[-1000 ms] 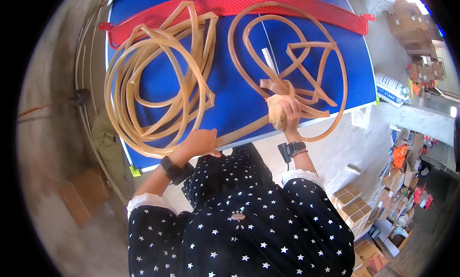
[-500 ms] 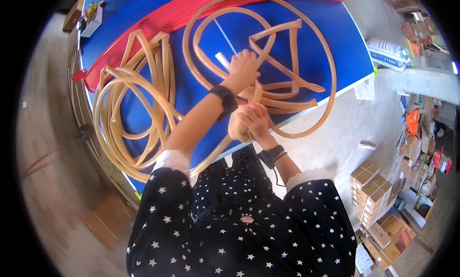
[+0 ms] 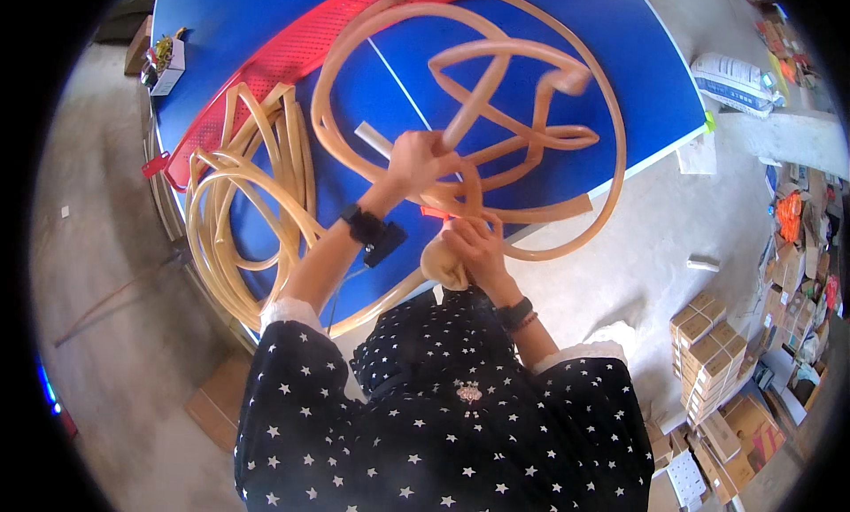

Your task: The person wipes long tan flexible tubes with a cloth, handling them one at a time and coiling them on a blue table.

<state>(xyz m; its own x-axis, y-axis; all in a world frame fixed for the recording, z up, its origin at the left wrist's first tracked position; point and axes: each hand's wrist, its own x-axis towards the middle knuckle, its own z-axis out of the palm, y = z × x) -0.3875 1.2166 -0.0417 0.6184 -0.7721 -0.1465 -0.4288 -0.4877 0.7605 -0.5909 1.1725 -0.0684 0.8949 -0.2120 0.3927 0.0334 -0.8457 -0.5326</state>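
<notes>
My left hand (image 3: 420, 165) is closed on a loose tan tube (image 3: 471, 103) that loops over the right part of the blue table top (image 3: 363, 87). My right hand (image 3: 469, 246) lies just below it, nearer me, fingers curled round a beige wadded piece (image 3: 442, 267), perhaps cloth. Between my hands shows a small red object (image 3: 432, 213), partly hidden. A white cylinder (image 3: 374, 135) lies beside my left hand. To the left is a thick coil of yellowish tubing (image 3: 200, 211), with one length running along the near edge under my left arm.
A red perforated net strip (image 3: 221, 104) crosses the far table. A white box of small items (image 3: 166, 67) sits at the far left corner. Right of the table are a white sack (image 3: 735, 85), stacked cartons (image 3: 708, 344) and mixed clutter on the floor.
My left hand moved up from the near edge onto the right-hand loops, then slightly back toward me, shifting the tube. My right hand moved a little toward me with the wad. The view has shifted.
</notes>
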